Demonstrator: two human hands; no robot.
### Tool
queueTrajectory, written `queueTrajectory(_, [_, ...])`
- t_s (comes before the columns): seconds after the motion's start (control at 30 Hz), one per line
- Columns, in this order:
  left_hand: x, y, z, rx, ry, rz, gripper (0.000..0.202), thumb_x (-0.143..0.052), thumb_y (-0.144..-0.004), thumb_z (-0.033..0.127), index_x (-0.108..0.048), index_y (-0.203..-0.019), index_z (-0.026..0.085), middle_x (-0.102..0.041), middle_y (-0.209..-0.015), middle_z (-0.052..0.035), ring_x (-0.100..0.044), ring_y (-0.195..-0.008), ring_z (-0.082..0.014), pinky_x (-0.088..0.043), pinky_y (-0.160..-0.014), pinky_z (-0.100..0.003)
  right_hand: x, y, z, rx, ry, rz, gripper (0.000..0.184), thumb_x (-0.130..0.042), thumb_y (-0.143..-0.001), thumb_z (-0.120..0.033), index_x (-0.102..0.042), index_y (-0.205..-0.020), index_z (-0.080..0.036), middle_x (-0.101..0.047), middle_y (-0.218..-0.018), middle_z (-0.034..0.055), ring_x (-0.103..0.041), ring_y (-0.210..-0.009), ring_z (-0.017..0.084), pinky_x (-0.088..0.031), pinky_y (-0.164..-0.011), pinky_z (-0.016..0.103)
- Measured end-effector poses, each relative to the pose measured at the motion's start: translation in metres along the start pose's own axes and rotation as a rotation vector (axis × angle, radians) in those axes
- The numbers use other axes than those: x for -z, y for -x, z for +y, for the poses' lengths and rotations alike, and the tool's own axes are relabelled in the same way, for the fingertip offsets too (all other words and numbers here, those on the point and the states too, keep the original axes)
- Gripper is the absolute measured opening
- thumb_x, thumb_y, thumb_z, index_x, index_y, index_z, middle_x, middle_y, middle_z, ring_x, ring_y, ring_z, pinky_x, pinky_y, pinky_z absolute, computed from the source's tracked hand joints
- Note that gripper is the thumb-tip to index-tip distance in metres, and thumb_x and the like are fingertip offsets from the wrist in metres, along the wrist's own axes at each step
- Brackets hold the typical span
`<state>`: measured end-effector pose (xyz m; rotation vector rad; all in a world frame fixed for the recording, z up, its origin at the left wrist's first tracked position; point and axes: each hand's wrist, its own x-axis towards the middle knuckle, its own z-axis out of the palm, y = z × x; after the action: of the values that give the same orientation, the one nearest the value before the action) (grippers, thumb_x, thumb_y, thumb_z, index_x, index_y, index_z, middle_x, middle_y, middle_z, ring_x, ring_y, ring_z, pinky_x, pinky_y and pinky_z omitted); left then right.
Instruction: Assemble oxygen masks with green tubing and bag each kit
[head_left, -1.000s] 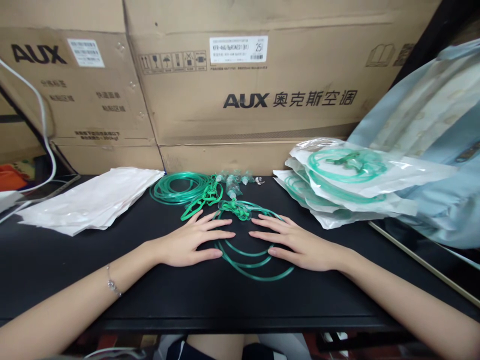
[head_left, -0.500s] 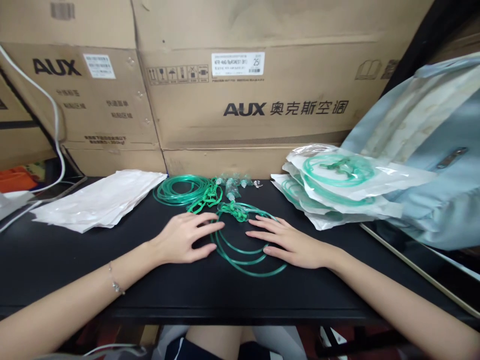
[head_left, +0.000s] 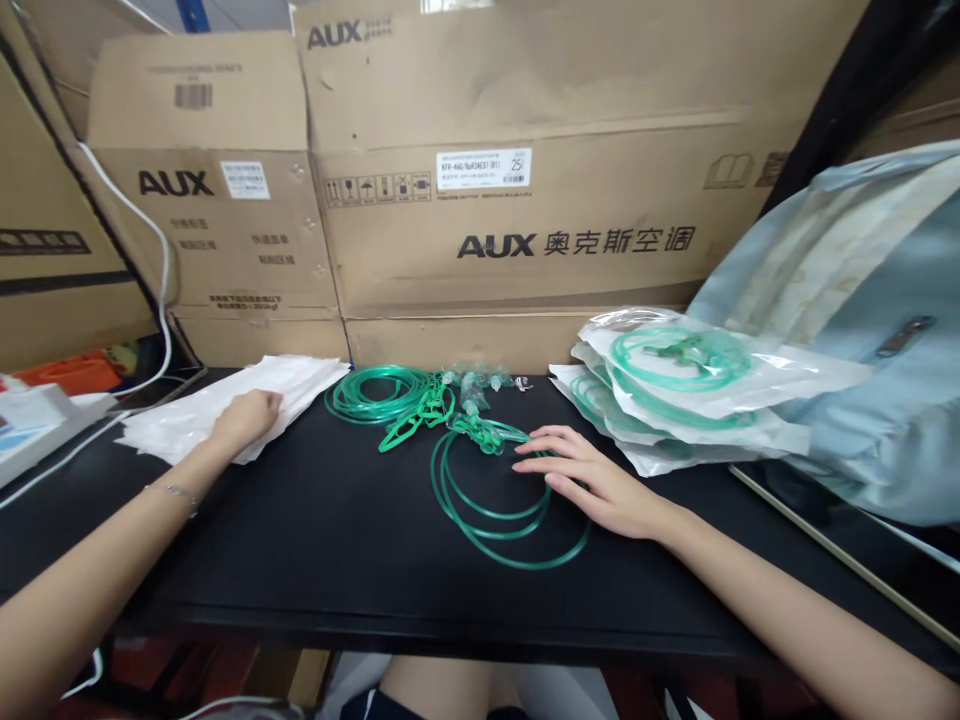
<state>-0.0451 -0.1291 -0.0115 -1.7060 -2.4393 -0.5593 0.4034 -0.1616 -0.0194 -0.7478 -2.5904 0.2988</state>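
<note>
My left hand point(head_left: 251, 418) is on the stack of flat white pouches point(head_left: 307, 378) at the left, its fingers curled in at the top pouch; the fingertips are partly hidden. My right hand point(head_left: 592, 478) hovers over or touches the right side of a loosely coiled green tube point(head_left: 517, 562), fingers spread. A clear mask part with green strap point(head_left: 480, 432) lies at the top of that coil. Behind it, to the left, are another coil of green tubing point(head_left: 379, 392) and a bright green strap point(head_left: 409, 425). Several clear plastic pieces point(head_left: 472, 388) lie beside them.
Filled pouches with green tubing point(head_left: 682, 395) are piled at the right, against a light blue bag point(head_left: 847, 330). Large cardboard boxes point(head_left: 570, 200) stand along the back of the black table point(head_left: 337, 560). A white power strip point(head_left: 45, 430) and cable are at the far left.
My left hand has left the green coil and moved left onto the white pouches, its fingers closing. My right hand stays by the coil. The view has shifted slightly left and up.
</note>
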Motion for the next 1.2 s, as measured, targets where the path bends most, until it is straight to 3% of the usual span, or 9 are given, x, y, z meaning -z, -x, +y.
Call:
queueTrajectory(0.23, [0.016, 0.004, 0.010, 0.100, -0.017, 0.014, 0.044, -0.041, -0.076, 0.037, -0.064, -0.103, 0.011, -0.065, -0.100, -0.0156, -0.058, -0.094, -0.0331, -0.045, -0.071, -0.036, -0.002, 0.001, 0.005, 0.002, 0.042, 0.011, 0.032, -0.037, -0.091, -0.029, -0.056, -0.117, -0.028, -0.050, -0.125, 0.0039, -0.033, -0.121, 0.020, -0.030, -0.102, 0.045])
queueTrajectory(0.43, [0.050, 0.007, 0.033, 0.069, 0.095, 0.174, 0.047, -0.040, -0.078, 0.039, -0.061, -0.107, 0.008, -0.065, -0.105, -0.0162, -0.057, -0.101, -0.0317, -0.043, -0.082, -0.039, 0.014, -0.007, 0.001, 0.075, 0.117, 0.146, 0.038, -0.037, -0.090, -0.028, -0.044, -0.127, -0.030, -0.043, -0.133, 0.0034, -0.030, -0.127, 0.022, -0.027, -0.104, 0.049])
queueTrajectory(0.5, [0.062, 0.016, 0.054, -0.076, 0.171, 0.216, 0.041, -0.042, -0.079, 0.038, -0.061, -0.106, 0.015, -0.065, -0.107, -0.0084, -0.057, -0.103, -0.0226, -0.041, -0.089, -0.031, 0.029, -0.018, -0.004, 0.103, 0.113, 0.271, 0.041, -0.034, -0.091, -0.025, -0.037, -0.131, -0.031, -0.043, -0.134, 0.0025, -0.033, -0.127, 0.020, -0.027, -0.105, 0.048])
queueTrajectory(0.63, [0.067, 0.036, 0.109, -0.734, 0.553, 0.102, 0.027, -0.050, -0.077, 0.036, -0.065, -0.085, 0.016, -0.066, -0.107, -0.0082, -0.057, -0.105, -0.0215, -0.036, -0.097, -0.036, 0.067, -0.049, -0.013, 0.191, 0.178, 0.497, 0.048, -0.030, -0.090, -0.018, -0.027, -0.136, -0.031, -0.032, -0.142, 0.0011, -0.026, -0.132, 0.018, -0.021, -0.108, 0.046])
queueTrajectory(0.77, [0.046, 0.042, 0.147, -1.063, 0.592, -0.022, 0.016, -0.049, -0.079, 0.027, -0.064, -0.082, 0.022, -0.068, -0.102, -0.0030, -0.050, -0.116, -0.0201, -0.015, -0.107, -0.046, 0.084, -0.065, -0.012, 0.121, 0.310, 0.163, 0.051, -0.050, -0.082, -0.027, -0.037, -0.132, -0.029, -0.021, -0.147, -0.0003, -0.003, -0.136, 0.026, -0.007, -0.106, 0.057])
queueTrajectory(0.87, [0.025, 0.036, 0.157, -1.059, 0.693, -0.015, 0.016, -0.048, -0.081, 0.025, -0.063, -0.081, 0.021, -0.067, -0.106, -0.0049, -0.045, -0.120, -0.0190, -0.015, -0.107, -0.046, 0.079, -0.057, -0.007, 0.061, 0.169, -0.062, 0.039, -0.047, -0.085, -0.030, -0.049, -0.124, -0.028, -0.038, -0.139, 0.0009, -0.018, -0.134, 0.024, -0.012, -0.106, 0.056])
queueTrajectory(1.0, [0.003, 0.027, 0.160, -0.944, 0.838, 0.007, 0.015, -0.048, -0.082, 0.027, -0.061, -0.079, 0.019, -0.064, -0.111, -0.0082, -0.044, -0.122, -0.0204, -0.018, -0.107, -0.045, 0.067, -0.040, -0.002, 0.082, -0.080, -0.035, 0.051, -0.059, -0.077, -0.038, -0.048, -0.126, -0.025, -0.045, -0.134, 0.0026, -0.028, -0.131, 0.021, -0.027, -0.106, 0.045])
queueTrajectory(1.1, [-0.004, 0.030, 0.164, -0.865, 0.818, 0.088, 0.016, -0.047, -0.081, 0.028, -0.060, -0.082, 0.019, -0.060, -0.118, -0.0085, -0.041, -0.124, -0.0203, -0.022, -0.107, -0.041, 0.059, -0.036, -0.001, 0.068, -0.063, 0.160, 0.032, -0.057, -0.079, -0.030, -0.062, -0.110, -0.023, -0.060, -0.118, 0.0021, -0.046, -0.120, 0.020, -0.037, -0.101, 0.039])
queueTrajectory(1.2, [-0.004, 0.048, 0.169, -0.633, 0.687, 0.311, 0.019, -0.045, -0.080, 0.028, -0.054, -0.093, 0.017, -0.056, -0.118, -0.0130, -0.047, -0.117, -0.0227, -0.035, -0.097, -0.039, 0.048, -0.039, 0.000, -0.084, 0.101, 0.590, 0.026, -0.046, -0.084, -0.020, -0.068, -0.099, -0.021, -0.069, -0.099, 0.0026, -0.065, -0.092, 0.018, -0.051, -0.082, 0.033])
